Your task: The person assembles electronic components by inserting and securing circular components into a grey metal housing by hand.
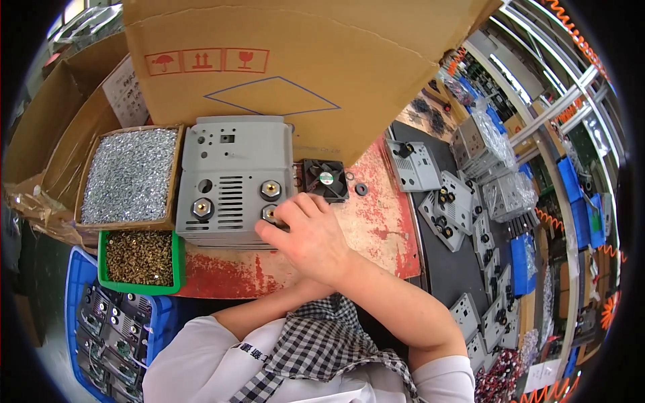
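Observation:
A grey sheet-metal panel (236, 149) with slots, round holes and a square cutout lies face up on the top of a stack. Brass-centred connectors with dark hex nuts are fitted in it: one hex-nut connector (271, 190) at upper right, another at lower left. Curled over the lower-right hex-nut connector (269, 213), the fingers of my right hand (309, 232) close on it and partly cover it. My left forearm (262, 312) passes beneath the right wrist; my left hand is hidden there. Just right of the panel is a black cooling fan (324, 180).
Left of the panel stand a carton of silvery small parts (131, 174) and a green bin of brass-coloured parts (141, 258). A tall cardboard box (289, 40) blocks the far side. More grey panels (413, 164) lie on a dark surface at right. A blue crate (74, 302) is lower left.

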Tool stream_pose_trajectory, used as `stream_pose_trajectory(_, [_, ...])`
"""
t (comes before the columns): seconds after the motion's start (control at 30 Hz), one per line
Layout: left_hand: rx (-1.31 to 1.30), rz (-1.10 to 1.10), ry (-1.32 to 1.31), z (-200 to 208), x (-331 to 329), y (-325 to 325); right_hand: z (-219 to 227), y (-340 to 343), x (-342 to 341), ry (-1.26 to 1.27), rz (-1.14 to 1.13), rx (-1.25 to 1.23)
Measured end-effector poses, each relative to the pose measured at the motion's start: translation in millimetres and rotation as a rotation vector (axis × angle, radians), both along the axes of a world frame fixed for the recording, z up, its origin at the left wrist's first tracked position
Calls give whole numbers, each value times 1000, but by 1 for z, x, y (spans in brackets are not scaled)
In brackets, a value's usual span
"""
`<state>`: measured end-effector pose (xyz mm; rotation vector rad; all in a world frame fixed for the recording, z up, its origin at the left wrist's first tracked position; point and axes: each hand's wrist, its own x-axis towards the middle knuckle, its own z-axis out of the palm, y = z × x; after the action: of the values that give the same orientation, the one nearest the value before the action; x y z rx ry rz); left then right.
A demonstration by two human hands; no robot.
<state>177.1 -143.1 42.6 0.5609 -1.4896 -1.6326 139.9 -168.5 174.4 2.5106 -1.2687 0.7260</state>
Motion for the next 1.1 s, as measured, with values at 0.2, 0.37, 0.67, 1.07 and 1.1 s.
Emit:
stream_pose_trajectory(0.2, [101,-127,15,-12,0,-6,-17,13,-13,-48,-52,45])
stream_pose_trajectory(0.37, [165,-282,17,-23,-3,-12,-28,36,-39,-80,-15,-203])
stream_pose_trajectory(0.67, [164,-364,-46,-21,-5,9,-83,133,-251,-87,-1062,50])
stream_pose_trajectory(1.07, [276,-421,-195,14,-37,37,-83,109,-283,-112,-1270,403])
stream_pose_trajectory(1.1, [270,-420,-202,13,-40,36,-87,116,-292,-92,-1249,295])
